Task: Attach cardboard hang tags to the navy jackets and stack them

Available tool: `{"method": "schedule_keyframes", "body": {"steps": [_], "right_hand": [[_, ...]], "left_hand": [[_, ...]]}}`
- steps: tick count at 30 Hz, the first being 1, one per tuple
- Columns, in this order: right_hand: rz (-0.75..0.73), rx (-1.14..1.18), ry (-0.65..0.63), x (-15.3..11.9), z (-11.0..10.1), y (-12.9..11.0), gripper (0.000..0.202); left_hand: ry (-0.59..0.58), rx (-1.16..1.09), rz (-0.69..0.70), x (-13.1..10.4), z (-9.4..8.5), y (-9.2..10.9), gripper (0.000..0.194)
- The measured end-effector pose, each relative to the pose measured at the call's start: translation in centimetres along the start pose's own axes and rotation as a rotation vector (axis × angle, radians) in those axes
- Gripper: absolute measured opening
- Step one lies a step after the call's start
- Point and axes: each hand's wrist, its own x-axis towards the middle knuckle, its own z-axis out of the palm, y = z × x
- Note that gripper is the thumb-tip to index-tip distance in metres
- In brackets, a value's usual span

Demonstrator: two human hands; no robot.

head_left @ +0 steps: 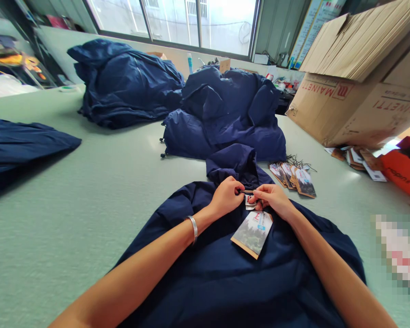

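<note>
A navy hooded jacket (205,278) lies spread on the table in front of me, its hood (230,166) pointing away. At its collar, my left hand (224,198) pinches one end of a thin strip, which looks like the hanger loop. My right hand (275,199) is closed at the strip's other end, fingertips by a dark string. From that string a hang tag (253,234) with a forest picture rests on the jacket. Just below the strip sits a white neck label (250,203), partly covered by my right fingers.
More hang tags (294,179) with black strings lie right of the hood. Navy garments are piled (225,114) ahead and bundled (123,84) at back left; another (23,148) lies left. An open carton (348,105) and an orange item (403,171) stand at right.
</note>
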Motion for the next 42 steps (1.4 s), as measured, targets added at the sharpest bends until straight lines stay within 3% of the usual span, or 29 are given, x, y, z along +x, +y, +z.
{"method": "schedule_keyframes", "body": {"steps": [9, 20, 27, 30, 42], "right_hand": [[0.065, 0.018, 0.072, -0.2, 0.8, -0.6, 0.012], [-0.001, -0.104, 0.152, 0.1, 1.5, -0.1, 0.008], [0.017, -0.152, 0.262, 0.1, 2.4, -0.2, 0.016], [0.022, -0.148, 0.270, 0.1, 2.5, -0.3, 0.017], [0.004, -0.116, 0.237, 0.3, 2.3, 0.0, 0.018]], "left_hand": [[0.062, -0.046, -0.031, 0.2, 0.3, -0.1, 0.010], [0.069, -0.116, -0.112, 0.3, 0.3, 0.0, 0.005], [0.011, -0.109, -0.128, 0.8, -0.3, -0.3, 0.021], [0.007, -0.061, -0.103, 1.0, -0.5, -0.7, 0.012], [-0.078, 0.222, 0.068, 0.9, -0.2, -0.6, 0.019]]}}
